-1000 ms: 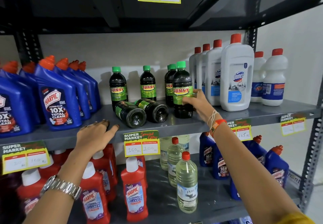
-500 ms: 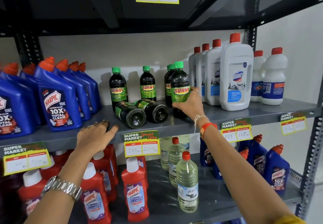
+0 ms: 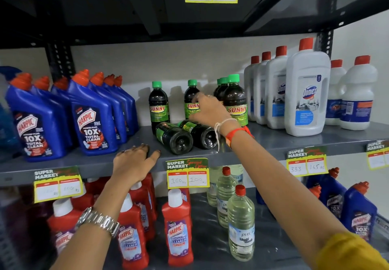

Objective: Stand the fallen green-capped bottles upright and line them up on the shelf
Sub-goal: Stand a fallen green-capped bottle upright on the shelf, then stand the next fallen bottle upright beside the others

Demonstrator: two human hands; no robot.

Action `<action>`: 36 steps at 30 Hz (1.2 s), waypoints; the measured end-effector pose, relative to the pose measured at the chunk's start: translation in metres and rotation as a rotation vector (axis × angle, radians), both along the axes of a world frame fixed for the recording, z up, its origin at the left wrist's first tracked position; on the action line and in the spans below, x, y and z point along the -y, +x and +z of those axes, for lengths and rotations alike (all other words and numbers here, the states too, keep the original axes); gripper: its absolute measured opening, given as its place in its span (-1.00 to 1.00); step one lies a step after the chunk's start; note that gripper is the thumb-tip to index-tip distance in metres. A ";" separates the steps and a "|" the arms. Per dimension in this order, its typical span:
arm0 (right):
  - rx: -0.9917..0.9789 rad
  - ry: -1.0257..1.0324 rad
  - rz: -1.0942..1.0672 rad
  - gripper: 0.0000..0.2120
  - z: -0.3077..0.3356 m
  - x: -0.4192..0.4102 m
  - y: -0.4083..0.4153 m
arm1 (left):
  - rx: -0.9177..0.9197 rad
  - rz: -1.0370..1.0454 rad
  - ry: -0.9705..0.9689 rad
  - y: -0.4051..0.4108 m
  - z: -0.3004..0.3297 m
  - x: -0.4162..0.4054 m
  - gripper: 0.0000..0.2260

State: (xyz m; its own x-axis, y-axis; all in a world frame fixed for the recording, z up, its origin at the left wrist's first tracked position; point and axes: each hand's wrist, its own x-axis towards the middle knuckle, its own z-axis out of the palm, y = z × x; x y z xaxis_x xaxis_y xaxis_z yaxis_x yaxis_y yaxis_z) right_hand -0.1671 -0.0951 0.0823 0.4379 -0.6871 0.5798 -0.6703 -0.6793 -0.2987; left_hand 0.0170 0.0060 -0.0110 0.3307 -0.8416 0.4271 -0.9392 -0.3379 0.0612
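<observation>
Shelf (image 3: pixel 273 143): grey metal, middle tier.
Fallen bottles (image 3: pixel 174 138): two, lying side by side, bases outward.
Right hand (image 3: pixel 207 109): fingers spread above them, grasping nothing.
Left hand (image 3: pixel 134 160): flat on shelf edge.

On the middle shelf (image 3: pixel 273 143), two Sunny bottles lie on their sides, bases outward: one (image 3: pixel 173 137) at the front, the other (image 3: pixel 202 134) just right of it, touching. Behind them stand two upright Sunny bottles (image 3: pixel 159 105) (image 3: pixel 190 99); right of the fallen pair a front-to-back row of Sunny bottles (image 3: pixel 235 101) stands. Harpic bottles (image 3: pixel 92 118) fill the shelf left of the pair, Domex bottles (image 3: pixel 307 97) the right. The left hand (image 3: pixel 134 160) rests on the shelf edge left of the pair; the right hand (image 3: pixel 208 109) is above it.
</observation>
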 end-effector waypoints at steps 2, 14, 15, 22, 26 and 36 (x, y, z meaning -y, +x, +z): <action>-0.154 0.183 -0.040 -0.65 0.005 0.009 0.009 | 0.010 0.002 0.003 -0.001 0.000 -0.001 -0.47; -0.158 0.547 -0.035 -0.43 0.006 0.024 0.027 | 0.024 -0.031 -0.127 0.000 -0.004 -0.003 -0.56; -0.094 0.524 -0.055 -0.39 0.004 0.027 0.028 | 0.030 -0.034 -0.128 0.000 -0.004 -0.003 -0.56; 0.433 0.241 -0.126 -0.43 0.015 0.028 0.020 | 0.043 -0.036 -0.121 0.004 -0.006 0.000 -0.51; 0.644 0.128 -0.054 -0.39 0.014 0.013 0.018 | 0.045 -0.028 -0.105 0.004 -0.005 0.001 -0.50; 0.548 0.196 -0.026 -0.38 -0.012 0.007 0.008 | 0.033 -0.031 -0.114 0.006 -0.007 0.002 -0.52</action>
